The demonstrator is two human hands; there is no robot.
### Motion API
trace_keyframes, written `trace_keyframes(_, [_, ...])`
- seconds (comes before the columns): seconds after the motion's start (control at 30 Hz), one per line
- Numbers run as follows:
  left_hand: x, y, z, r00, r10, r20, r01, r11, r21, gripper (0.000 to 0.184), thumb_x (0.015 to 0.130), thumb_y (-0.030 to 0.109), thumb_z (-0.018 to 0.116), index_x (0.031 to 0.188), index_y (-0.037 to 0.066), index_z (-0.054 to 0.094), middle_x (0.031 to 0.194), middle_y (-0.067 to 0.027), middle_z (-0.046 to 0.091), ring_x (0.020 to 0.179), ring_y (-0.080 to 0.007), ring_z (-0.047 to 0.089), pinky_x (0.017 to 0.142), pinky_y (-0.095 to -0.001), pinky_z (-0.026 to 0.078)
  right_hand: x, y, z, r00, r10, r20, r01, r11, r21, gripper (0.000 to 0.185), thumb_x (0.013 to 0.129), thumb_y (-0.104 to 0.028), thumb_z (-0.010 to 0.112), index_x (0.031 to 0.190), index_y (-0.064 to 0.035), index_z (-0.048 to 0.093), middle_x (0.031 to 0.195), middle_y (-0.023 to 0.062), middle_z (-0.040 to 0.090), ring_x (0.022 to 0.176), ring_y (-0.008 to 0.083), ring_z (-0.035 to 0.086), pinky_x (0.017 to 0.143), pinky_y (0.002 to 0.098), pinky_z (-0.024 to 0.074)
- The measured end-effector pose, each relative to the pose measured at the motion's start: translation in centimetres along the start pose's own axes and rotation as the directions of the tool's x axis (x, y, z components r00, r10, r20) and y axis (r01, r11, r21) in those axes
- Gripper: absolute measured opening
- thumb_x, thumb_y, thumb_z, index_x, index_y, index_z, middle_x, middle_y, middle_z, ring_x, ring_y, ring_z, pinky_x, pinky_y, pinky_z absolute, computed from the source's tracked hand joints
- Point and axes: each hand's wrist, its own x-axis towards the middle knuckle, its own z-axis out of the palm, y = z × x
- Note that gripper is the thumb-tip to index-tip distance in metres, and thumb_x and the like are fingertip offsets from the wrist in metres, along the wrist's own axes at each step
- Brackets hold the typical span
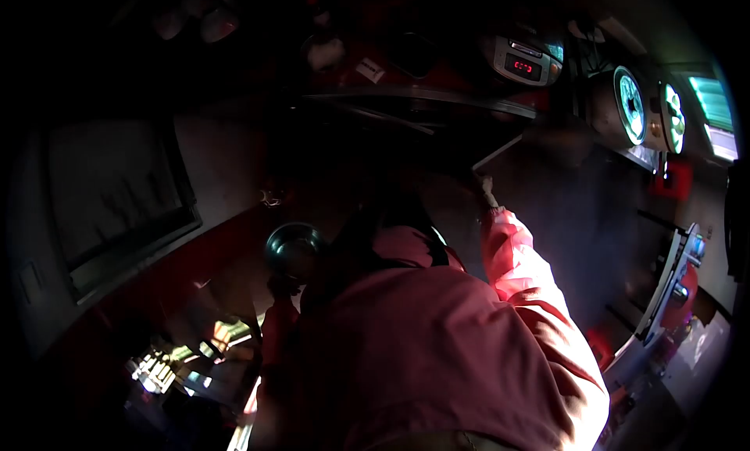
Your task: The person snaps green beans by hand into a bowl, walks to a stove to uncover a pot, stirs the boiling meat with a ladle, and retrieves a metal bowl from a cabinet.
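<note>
A round metal bowl (pixel 295 246) shows in the dim area left of the body. My left hand (pixel 284 284), mostly in shadow, is closed at the bowl's near rim. Ahead and to the right, my right hand (pixel 488 191) is closed at the near end of a thin pale edge (pixel 498 151), which looks like the edge of an open door or drawer; darkness hides the rest of it. Both arms wear red sleeves, the right one brightly lit.
A dark red counter (pixel 351 76) runs across the front, with a rice-cooker-like appliance (pixel 525 64) showing red digits. Pots with shiny lids (pixel 630 105) stand at the right. A dark-framed panel (pixel 113 189) is at the left, and a shelf rack (pixel 668 283) lies right.
</note>
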Motion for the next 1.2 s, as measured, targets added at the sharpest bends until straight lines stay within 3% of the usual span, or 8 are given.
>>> trace_keyframes(0.2, [-5.0, -1.6, 3.8, 0.998, -0.038, -0.055, 0.033, 0.994, -0.1, 0.025, 0.085, 0.021, 0.061, 0.087, -0.004, 0.057, 0.062, -0.0152, 0.059, 0.041, -0.0228, 0.055, 0.033, -0.0308, 0.046, 9.3, -2.7, 0.6, 0.873, -0.487, 0.036, 0.483, 0.85, -0.212, 0.042, 0.08, -0.039, 0.064, 0.111, -0.0106, 0.061, 0.084, 0.0112, 0.065, 0.078, 0.0269, 0.064, 0.07, 0.0374, 0.0516])
trace_keyframes(0.3, [-7.2, -2.2, 5.3, 0.995, -0.052, -0.084, 0.039, 0.987, -0.157, 0.025, 0.085, 0.021, 0.061, 0.085, -0.004, 0.057, 0.059, -0.0154, 0.059, 0.039, -0.0227, 0.055, 0.032, -0.0302, 0.046, 12.7, -3.7, -0.4, 0.915, -0.303, 0.265, 0.192, 0.907, 0.374, 0.037, 0.089, -0.034, 0.055, 0.115, -0.0083, 0.06, 0.091, 0.0099, 0.066, 0.086, 0.024, 0.064, 0.08, 0.0342, 0.0512])
trace_keyframes(0.37, [-9.3, -2.9, 5.7, 0.992, -0.066, -0.108, 0.044, 0.98, -0.192, 0.025, 0.086, 0.021, 0.061, 0.084, -0.005, 0.057, 0.057, -0.0156, 0.059, 0.037, -0.0226, 0.055, 0.031, -0.0298, 0.046, 12.9, -5.2, -1.9, 0.951, -0.105, 0.292, -0.295, -0.016, 0.955, 0.035, 0.096, -0.032, 0.046, 0.111, -0.0036, 0.061, 0.097, 0.0094, 0.066, 0.091, 0.022, 0.064, 0.088, 0.0319, 0.0494])
trace_keyframes(0.7, [-16.4, -7.0, 7.1, 0.943, -0.288, -0.169, 0.23, 0.927, -0.295, 0.035, 0.089, 0.032, 0.053, 0.084, -0.002, 0.058, 0.056, -0.0142, 0.06, 0.036, -0.0222, 0.055, 0.031, -0.0299, 0.045, 6.7, -8.0, -5.1, 0.86, -0.257, 0.44, -0.477, -0.099, 0.874, 0.042, 0.098, -0.035, 0.043, 0.103, 0.0025, 0.061, 0.102, 0.0115, 0.066, 0.1, 0.0209, 0.062, 0.092, 0.0286, 0.0474])
trace_keyframes(0.83, [-18.6, -8.3, 7.6, 0.908, -0.386, -0.163, 0.314, 0.885, -0.344, 0.04, 0.091, 0.038, 0.05, 0.085, -0.001, 0.058, 0.057, -0.0134, 0.06, 0.036, -0.022, 0.055, 0.032, -0.0301, 0.045, 11.8, -7.0, -0.1, 0.879, -0.445, 0.17, 0.053, 0.446, 0.894, 0.039, 0.098, -0.03, 0.043, 0.108, 0.0026, 0.06, 0.106, 0.009, 0.066, 0.101, 0.0188, 0.062, 0.086, 0.0285, 0.0482])
trace_keyframes(0.9, [-19.0, -8.4, 7.7, 0.892, -0.428, -0.142, 0.352, 0.858, -0.375, 0.042, 0.091, 0.041, 0.048, 0.085, 0.0, 0.058, 0.057, -0.013, 0.06, 0.036, -0.0219, 0.055, 0.032, -0.0302, 0.044, 13.3, -8.6, -3.4, 0.897, -0.343, 0.278, 0.185, 0.863, 0.47, 0.035, 0.098, -0.024, 0.042, 0.114, 0.0031, 0.058, 0.108, 0.0085, 0.066, 0.1, 0.018, 0.062, 0.084, 0.0292, 0.0487])
trace_keyframes(1.13, [-20.1, -11.9, 8.7, 0.9, -0.426, -0.089, 0.325, 0.794, -0.513, 0.043, 0.092, 0.042, 0.045, 0.081, 0.002, 0.056, 0.053, -0.0119, 0.059, 0.038, -0.0211, 0.056, 0.033, -0.0285, 0.045, 16.8, -8.8, -4.4, 0.897, -0.438, -0.059, 0.189, 0.259, 0.947, 0.036, 0.092, -0.029, 0.055, 0.099, 0.0045, 0.065, 0.091, 0.0105, 0.07, 0.091, 0.0173, 0.066, 0.079, 0.0273, 0.0502])
trace_keyframes(1.2, [-20.9, -12.5, 9.2, 0.885, -0.449, -0.122, 0.315, 0.771, -0.554, 0.04, 0.091, 0.04, 0.048, 0.082, 0.002, 0.056, 0.053, -0.0114, 0.059, 0.038, -0.0209, 0.056, 0.033, -0.0287, 0.045, 13.7, -8.7, -7.3, 0.828, -0.554, 0.086, 0.4, 0.691, 0.601, 0.035, 0.092, -0.029, 0.056, 0.102, 0.0041, 0.062, 0.098, 0.011, 0.068, 0.096, 0.0196, 0.064, 0.083, 0.028, 0.0495])
